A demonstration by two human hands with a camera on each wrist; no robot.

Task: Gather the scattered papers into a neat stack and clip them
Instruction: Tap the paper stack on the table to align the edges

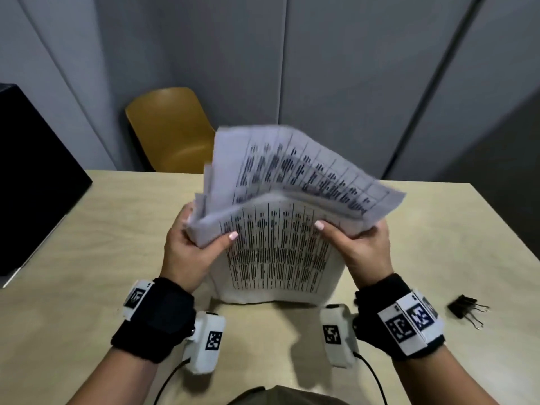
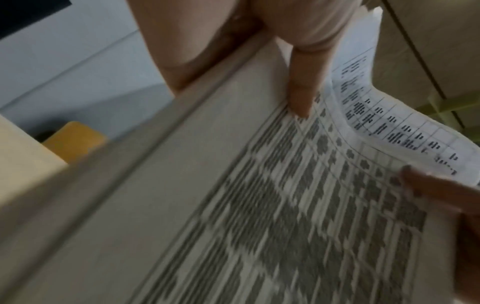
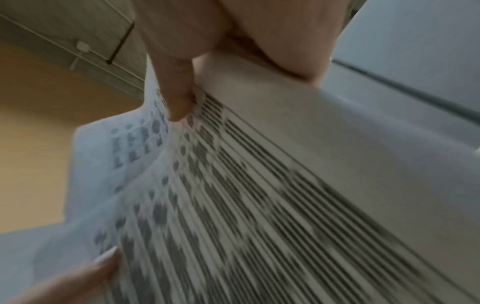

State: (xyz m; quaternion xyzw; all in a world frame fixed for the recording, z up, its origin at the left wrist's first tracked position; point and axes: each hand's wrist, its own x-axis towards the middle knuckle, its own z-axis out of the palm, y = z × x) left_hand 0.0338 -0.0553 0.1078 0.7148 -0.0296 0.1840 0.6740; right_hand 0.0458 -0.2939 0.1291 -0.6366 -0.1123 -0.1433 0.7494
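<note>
Papers: one bundle of white printed sheets with black table lines and rows of text [image 1: 277,252], held on edge — its lower edge meets the pale wooden table [image 1: 87,258] near the person, and its upper half bends over and away. The sheets are not squared; several edges fan out at the upper left. The count of sheets cannot be told.
Left hand: the left hand [image 1: 187,249] grips the bundle's left edge, thumb on the printed face, fingers curled behind.
Right hand: the right hand [image 1: 362,249] grips the right edge the same way — thumb in front, fingers behind.
Wrist views: each shows a thumb pressed on the printed sheet and the other hand's thumb at the far side; both are blurred.
Clips: black metal binder clips with silver wire handles [image 1: 467,309] lie on the table right of the right wrist, well apart from the papers; there seem to be two, but it is hard to tell.
Chair: one mustard-yellow plastic chair [image 1: 169,127] beyond the table's far edge.
Box: one black box-like object [image 1: 32,176] at the table's left.
</note>
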